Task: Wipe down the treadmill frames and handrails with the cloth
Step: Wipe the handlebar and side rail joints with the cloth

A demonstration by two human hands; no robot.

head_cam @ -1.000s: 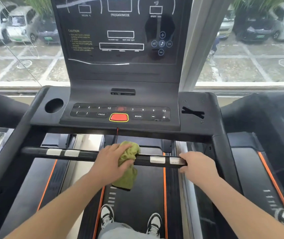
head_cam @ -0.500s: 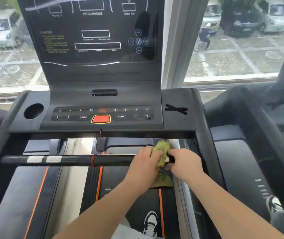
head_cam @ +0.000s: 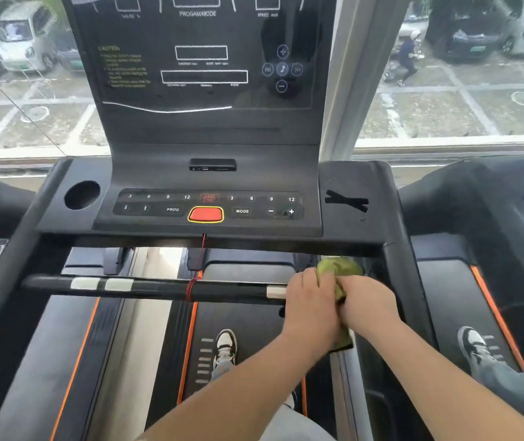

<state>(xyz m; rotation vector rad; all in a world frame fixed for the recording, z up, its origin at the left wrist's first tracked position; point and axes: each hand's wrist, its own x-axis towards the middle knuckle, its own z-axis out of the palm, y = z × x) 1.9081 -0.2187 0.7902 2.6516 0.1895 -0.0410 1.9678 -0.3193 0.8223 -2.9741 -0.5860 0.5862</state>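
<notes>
The treadmill frame (head_cam: pixel 403 281) probably still waits for wiping (no picture can prove this). The front handrail (head_cam: pixel 159 289) seems nearly finished: the green cloth (head_cam: pixel 338 268) sits wrapped at its right end. The left hand (head_cam: pixel 311 303) and the right hand (head_cam: pixel 369 307) each keep a clenched grip on it.

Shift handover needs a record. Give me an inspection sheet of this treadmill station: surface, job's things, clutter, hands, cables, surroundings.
Surface: black treadmill console, belt below.
Job's things: green cloth bunched at the right end of the crossbar handrail.
Clutter: nothing seen.
Hands: left hand grips the cloth on the rail; right hand curled beside it, its hold hidden.
Cables: red safety cord hangs from the console, looped round the handrail.
Surroundings: neighbouring treadmills either side; window onto parked cars.
</notes>
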